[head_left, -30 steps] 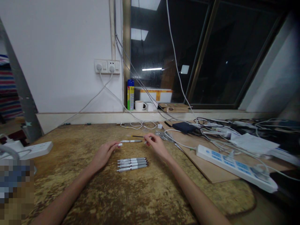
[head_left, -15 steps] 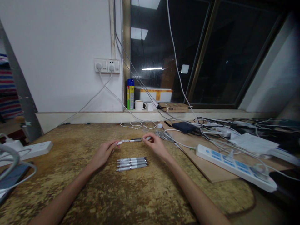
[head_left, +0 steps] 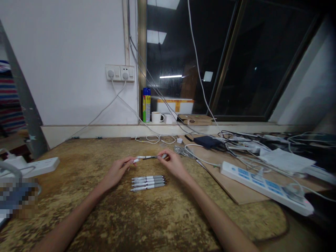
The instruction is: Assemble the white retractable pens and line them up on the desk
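My left hand (head_left: 121, 170) is pinched on a white pen part (head_left: 135, 160) above the worn wooden tabletop (head_left: 115, 217). Opposite it, my right hand (head_left: 171, 161) is closed around a grey pen part (head_left: 164, 156). A thin dark refill (head_left: 150, 158) points leftward from the right fingertips. Close beside it shows a slim white piece (head_left: 144, 157); whether it is held or lies on the table I cannot tell. Nearer to me, several assembled pens (head_left: 147, 183) lie side by side in a row.
On the right, a white power strip (head_left: 265, 187) and tangled cables border a brown board (head_left: 236, 190). A small clear plastic bag (head_left: 181, 151) lies beyond my right hand. The windowsill holds a mug (head_left: 156, 117), a spray can (head_left: 146, 105) and a cardboard box (head_left: 195, 119).
The pen parts between my hands, earlier nearly in one line, now show the thin dark refill angled apart from the white piece. Both hands stay almost in place; the row of pens is unchanged.
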{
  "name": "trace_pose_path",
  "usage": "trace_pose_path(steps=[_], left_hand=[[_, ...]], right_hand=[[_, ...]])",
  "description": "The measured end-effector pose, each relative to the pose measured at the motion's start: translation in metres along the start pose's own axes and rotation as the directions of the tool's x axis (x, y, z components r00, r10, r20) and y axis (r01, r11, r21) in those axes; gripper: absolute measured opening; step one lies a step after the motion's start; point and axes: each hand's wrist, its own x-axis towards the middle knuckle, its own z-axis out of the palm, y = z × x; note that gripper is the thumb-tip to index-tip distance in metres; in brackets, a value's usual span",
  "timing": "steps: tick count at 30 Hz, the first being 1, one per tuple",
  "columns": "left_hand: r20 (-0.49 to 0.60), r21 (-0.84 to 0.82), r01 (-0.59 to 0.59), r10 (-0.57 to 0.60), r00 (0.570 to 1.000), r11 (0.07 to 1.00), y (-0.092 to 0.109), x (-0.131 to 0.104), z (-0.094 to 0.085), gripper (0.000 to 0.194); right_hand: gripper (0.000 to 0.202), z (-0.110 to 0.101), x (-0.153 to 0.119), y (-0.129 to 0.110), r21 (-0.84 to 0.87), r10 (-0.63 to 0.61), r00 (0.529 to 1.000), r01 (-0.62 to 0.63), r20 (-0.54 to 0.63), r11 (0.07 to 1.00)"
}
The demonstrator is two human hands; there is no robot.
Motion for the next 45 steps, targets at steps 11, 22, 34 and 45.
trace_pose_path(steps=[11,22,34,45], left_hand=[[0.009,-0.109,0.016,-0.015,1.0,0.994,0.021,-0.003,0.005,0.045],[-0.015,-0.086,0.018,-0.02,1.0,0.996,0.02,-0.004,0.005,0.043],[-0.056,-0.102,0.029,-0.034,0.998,0.994,0.022,-0.004,0.004,0.043],[-0.074,-0.084,0.031,-0.037,0.997,0.996,0.019,-0.005,0.004,0.039]], right_hand=[[0.017,0.014,-0.009,-0.016,0.065,-0.024,0.994,0.017,0.11,0.998],[0.022,0.021,-0.011,-0.019,0.126,0.042,0.991,-0.058,0.128,0.99],[0.021,0.019,-0.002,0.0,0.325,0.162,0.987,-0.153,0.001,0.933],[0.024,0.018,-0.001,-0.009,0.42,0.201,0.979,-0.194,0.026,0.887]])
